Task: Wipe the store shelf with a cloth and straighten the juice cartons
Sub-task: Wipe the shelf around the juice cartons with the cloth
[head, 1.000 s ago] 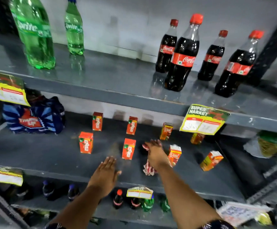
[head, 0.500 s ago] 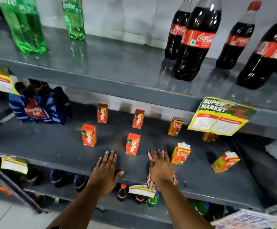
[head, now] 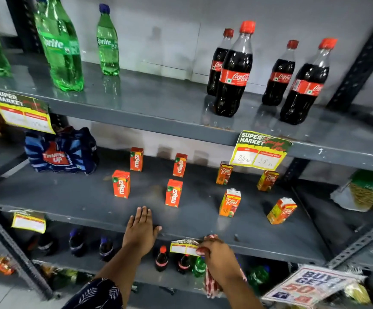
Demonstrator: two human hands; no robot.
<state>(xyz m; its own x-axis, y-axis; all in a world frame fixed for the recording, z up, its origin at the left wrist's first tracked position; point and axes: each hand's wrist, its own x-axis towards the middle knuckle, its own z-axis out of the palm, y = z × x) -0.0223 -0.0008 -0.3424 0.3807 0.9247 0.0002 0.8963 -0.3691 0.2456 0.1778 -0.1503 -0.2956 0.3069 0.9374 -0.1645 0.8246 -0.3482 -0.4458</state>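
Note:
The grey middle shelf [head: 74,197] holds several small juice cartons. Red Maaza cartons [head: 174,193] stand upright in two loose rows at the centre. Orange Real cartons [head: 229,203] stand to their right, and the front right one [head: 281,211] is turned and tilted. My left hand [head: 139,231] lies flat and open on the shelf's front edge, just left of the nearest Maaza carton. My right hand [head: 220,257] is below the front edge, closed on a red and white cloth [head: 211,284] that hangs down from it.
Sprite bottles [head: 60,47] and Coca-Cola bottles [head: 234,72] stand on the upper shelf [head: 158,103]. A Thums Up pack [head: 60,152] sits at the middle shelf's left. Price tags [head: 259,150] hang from the shelf edges. Small bottles [head: 161,259] fill the lower shelf. Slotted metal uprights frame both sides.
My right hand has drawn the cloth back off the shelf, from beside the cartons to below the front edge. My left hand stays flat on the edge. The view has pulled back.

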